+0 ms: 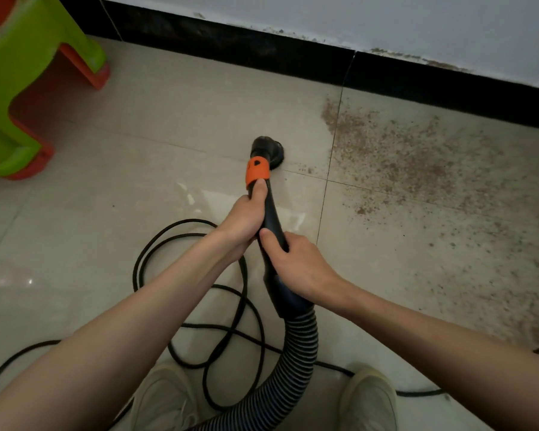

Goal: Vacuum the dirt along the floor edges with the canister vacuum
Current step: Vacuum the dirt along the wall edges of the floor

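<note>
A black vacuum wand (273,219) with an orange collar (257,171) ends in a round black brush nozzle (266,146) that sits on the beige tile floor. My left hand (245,219) grips the wand just below the collar, thumb along the tube. My right hand (296,259) grips the wand lower down, above the ribbed grey hose (296,362). Brown dirt (417,169) is scattered over the tiles to the right of the nozzle, up to the black baseboard (293,54). The canister is out of view.
A green and orange plastic stool (28,88) stands at the upper left. A black power cord (199,306) lies in loops on the floor under my arms. My two shoes (367,399) are at the bottom edge. The white wall (386,23) runs above the baseboard.
</note>
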The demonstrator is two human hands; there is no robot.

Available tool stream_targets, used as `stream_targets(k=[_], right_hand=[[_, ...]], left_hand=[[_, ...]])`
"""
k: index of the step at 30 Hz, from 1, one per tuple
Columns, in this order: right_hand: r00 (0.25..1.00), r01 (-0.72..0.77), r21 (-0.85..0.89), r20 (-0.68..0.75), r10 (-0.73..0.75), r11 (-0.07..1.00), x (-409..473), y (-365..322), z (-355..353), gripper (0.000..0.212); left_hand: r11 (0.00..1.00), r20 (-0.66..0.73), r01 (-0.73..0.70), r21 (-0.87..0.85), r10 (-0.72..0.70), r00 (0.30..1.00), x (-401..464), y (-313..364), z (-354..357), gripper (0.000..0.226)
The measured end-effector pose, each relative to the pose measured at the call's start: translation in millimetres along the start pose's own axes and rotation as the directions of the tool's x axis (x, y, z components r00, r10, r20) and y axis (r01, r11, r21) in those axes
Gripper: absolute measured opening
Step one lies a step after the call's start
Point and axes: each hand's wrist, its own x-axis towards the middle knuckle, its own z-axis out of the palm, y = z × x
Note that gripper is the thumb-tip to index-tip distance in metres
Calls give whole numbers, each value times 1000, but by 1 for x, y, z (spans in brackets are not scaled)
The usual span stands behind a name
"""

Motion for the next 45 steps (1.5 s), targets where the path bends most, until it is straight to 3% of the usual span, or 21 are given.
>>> stream_targets(k=[8,14,19,25,31,34,38,41,43,45], right_hand=[[987,-83,-32,-142,78,996,-13,20,-10,37],[991,-69,-31,-116,65,997,-9,18,-12,38],[999,11,-47,40,-9,999,3,0,-5,39],[938,160,-178,333,-93,971,10,-23,20,43],[881,209,-183,462,-103,961,9,-28,27,41],[921,134,-164,385,-62,977,-4,-10,20,41],[989,33,-132,147,-14,991,-22,21,2,38],[999,-32,-115,-5,31,993,-31,38,-4,37],[997,-61,-93,-44,57,994,-35,45,-7,37],[997,-66,-78,-36,63,995,-36,46,-9,37]], left_hand=[[999,186,22,28,-27,982,2,-1,35,45],[996,165,89,-31,-83,983,4,7,31,37],[995,-47,55,-82,-59,997,10,8,5,40],[984,-330,12,-179,-72,941,-11,-17,-48,47],[974,-432,-14,-226,-88,898,-29,-32,-59,42],[978,-363,-8,-207,-70,929,-28,-34,-40,41],[994,-174,5,-108,-24,984,-21,-29,2,43],[1000,-23,-1,-14,1,1000,-18,-24,29,41],[1000,42,5,27,-7,999,-18,-23,39,41],[998,21,6,69,-7,1000,-19,-23,42,43]])
